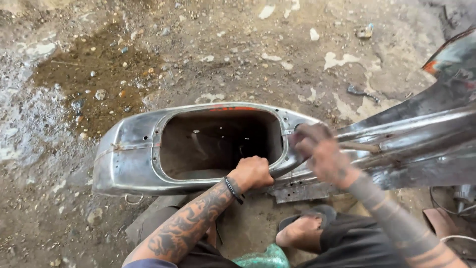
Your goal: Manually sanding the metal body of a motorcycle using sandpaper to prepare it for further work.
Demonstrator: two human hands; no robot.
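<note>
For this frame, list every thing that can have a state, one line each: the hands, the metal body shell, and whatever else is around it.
Left hand: fist closed on the near rim of the shell's opening.
Right hand: motion-blurred, on the shell's neck; grip unclear.
Bare grey sheet-metal body shell: lying on the dirt floor, paint stripped, large opening facing up, empty.
Dirt floor: partly damp, scattered with stones.
Sandalled foot: resting flat beside the shell.
</note>
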